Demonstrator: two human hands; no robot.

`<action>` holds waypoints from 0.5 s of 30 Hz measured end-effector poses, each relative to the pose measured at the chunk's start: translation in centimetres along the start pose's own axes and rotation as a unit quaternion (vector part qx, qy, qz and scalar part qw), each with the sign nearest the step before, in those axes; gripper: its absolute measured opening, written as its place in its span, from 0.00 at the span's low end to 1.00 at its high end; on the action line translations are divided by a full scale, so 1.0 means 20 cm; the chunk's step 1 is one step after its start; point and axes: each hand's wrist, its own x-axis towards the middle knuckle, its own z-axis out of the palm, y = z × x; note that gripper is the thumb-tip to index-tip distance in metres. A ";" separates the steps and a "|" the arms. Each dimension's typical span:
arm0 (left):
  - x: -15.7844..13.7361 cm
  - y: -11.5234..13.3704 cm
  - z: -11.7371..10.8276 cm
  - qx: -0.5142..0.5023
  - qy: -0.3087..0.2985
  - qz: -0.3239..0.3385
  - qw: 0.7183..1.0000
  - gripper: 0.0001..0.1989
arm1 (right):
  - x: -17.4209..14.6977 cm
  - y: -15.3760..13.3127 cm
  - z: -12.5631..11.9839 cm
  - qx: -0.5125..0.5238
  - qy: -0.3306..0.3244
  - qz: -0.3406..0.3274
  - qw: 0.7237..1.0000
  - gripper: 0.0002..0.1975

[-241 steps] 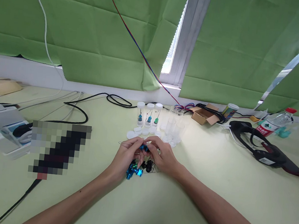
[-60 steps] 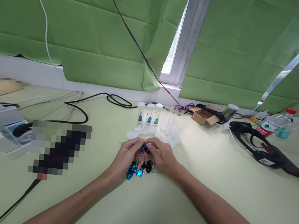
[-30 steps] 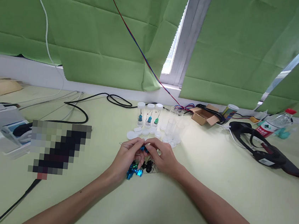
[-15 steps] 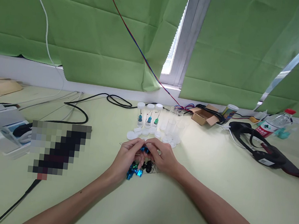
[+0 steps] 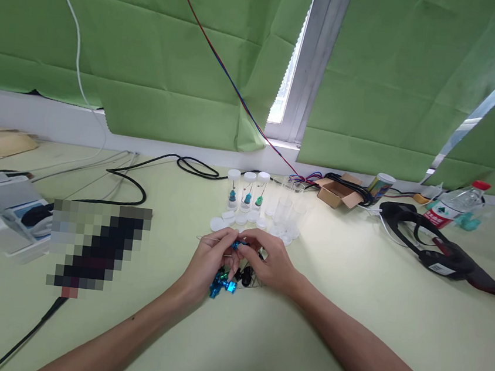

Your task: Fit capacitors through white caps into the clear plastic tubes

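Note:
My left hand (image 5: 207,259) pinches a small shiny blue part (image 5: 238,245), from which a thin metal wire (image 5: 205,238) seems to stick out to the left. The fingers of my right hand (image 5: 275,263) close on the same part from the other side; fingertips hide much of it. Just below lie loose shiny blue parts (image 5: 219,286), a bit of green, a black part (image 5: 246,276) and thin metal wires (image 5: 256,281). Beyond my hands stand three clear vials with white lids (image 5: 247,191), each holding a blue or green part with a wire. White caps (image 5: 217,224) lie before them.
Open clear tubes (image 5: 284,210) stand right of the vials. Farther right are a cardboard box (image 5: 338,194), a can (image 5: 380,188), a black headset (image 5: 443,260) and a plastic bottle (image 5: 454,206). At left are a blurred-out dark object (image 5: 99,252), cables and white boxes (image 5: 8,207).
My right thumb and fingers have shifted slightly around the blue part, and the right hand is a little more spread. The left hand stays nearly in place.

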 end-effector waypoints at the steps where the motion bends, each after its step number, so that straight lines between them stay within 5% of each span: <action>1: 0.00 0.00 0.00 0.001 0.000 0.000 1.000 0.15 | 0.00 0.00 0.00 0.000 -0.004 0.002 1.000 0.09; 15: 0.00 0.01 0.01 0.006 -0.002 -0.006 1.000 0.16 | 0.00 0.00 0.00 0.021 -0.012 0.007 1.000 0.10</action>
